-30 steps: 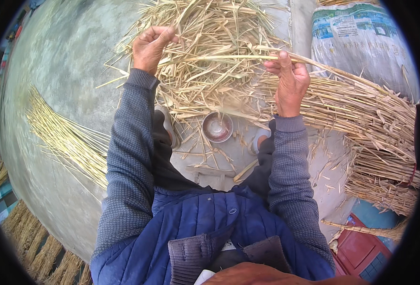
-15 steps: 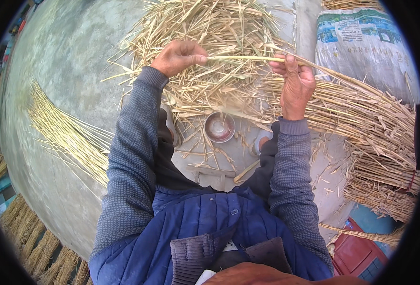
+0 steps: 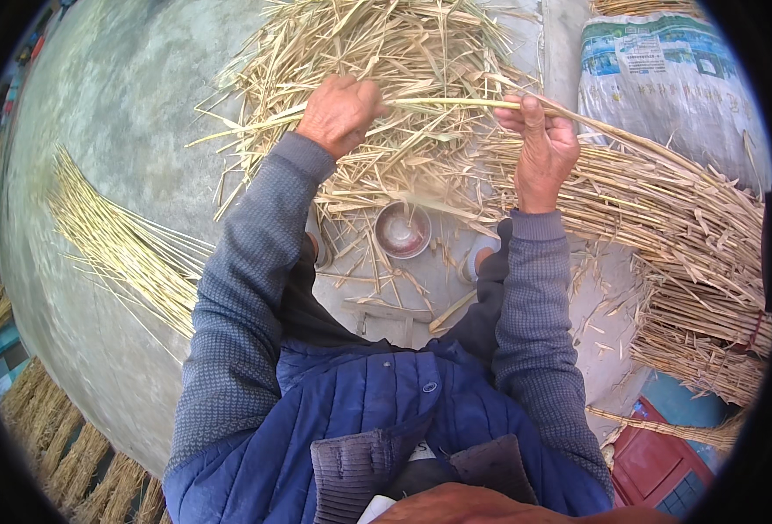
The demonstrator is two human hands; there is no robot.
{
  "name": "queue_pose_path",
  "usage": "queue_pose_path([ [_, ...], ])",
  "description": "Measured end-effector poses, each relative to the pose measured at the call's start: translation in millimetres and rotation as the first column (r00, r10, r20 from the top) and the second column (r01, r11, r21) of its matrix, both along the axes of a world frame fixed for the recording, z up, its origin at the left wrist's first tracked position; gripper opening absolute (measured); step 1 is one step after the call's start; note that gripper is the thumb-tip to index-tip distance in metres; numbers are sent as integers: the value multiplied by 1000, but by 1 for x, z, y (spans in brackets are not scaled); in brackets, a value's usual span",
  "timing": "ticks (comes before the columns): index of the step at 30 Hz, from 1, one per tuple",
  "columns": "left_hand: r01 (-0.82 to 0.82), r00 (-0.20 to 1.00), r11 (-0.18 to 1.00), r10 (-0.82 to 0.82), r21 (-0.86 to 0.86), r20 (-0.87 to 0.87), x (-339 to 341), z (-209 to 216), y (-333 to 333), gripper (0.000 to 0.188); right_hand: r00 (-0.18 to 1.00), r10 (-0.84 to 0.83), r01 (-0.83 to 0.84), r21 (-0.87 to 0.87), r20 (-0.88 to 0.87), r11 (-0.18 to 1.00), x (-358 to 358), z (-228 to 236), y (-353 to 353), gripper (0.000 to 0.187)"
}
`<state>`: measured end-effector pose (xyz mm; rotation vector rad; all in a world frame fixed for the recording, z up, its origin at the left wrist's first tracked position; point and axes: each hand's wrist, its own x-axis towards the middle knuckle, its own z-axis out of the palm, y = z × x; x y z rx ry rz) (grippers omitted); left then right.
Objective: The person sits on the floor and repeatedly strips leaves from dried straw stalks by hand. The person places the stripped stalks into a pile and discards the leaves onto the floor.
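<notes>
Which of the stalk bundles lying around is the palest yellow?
The fanned bundle on the grey floor, left of the left hand; the leafy stack at right and lower-left bundles look browner.

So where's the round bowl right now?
In the head view, the bowl is near the middle, on the ground between the person's feet, just below the big straw pile.
</notes>
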<state>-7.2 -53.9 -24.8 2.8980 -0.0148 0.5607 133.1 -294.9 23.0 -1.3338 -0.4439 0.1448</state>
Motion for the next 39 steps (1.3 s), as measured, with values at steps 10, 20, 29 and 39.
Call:
queue_pose_path([
  [10,-108,994,994,108,-8,8,-9,-35,37,18,996,87,-88,24,30,996,-7,0,1,26],
  [20,67,998,971,-61,-231,34,-3,6,-2,36,986,146,-149,-34,-75,988,-11,-10,10,29],
  [29,-53,999,998,54,-27,8,6,-3,14,15,974,190,-204,-113,-125,972,-2,-2,-3,33],
  [39,-166,979,971,141,-170,-150,-28,-19,62,19,962,211,-223,-54,-172,973,14,1,-15,24],
])
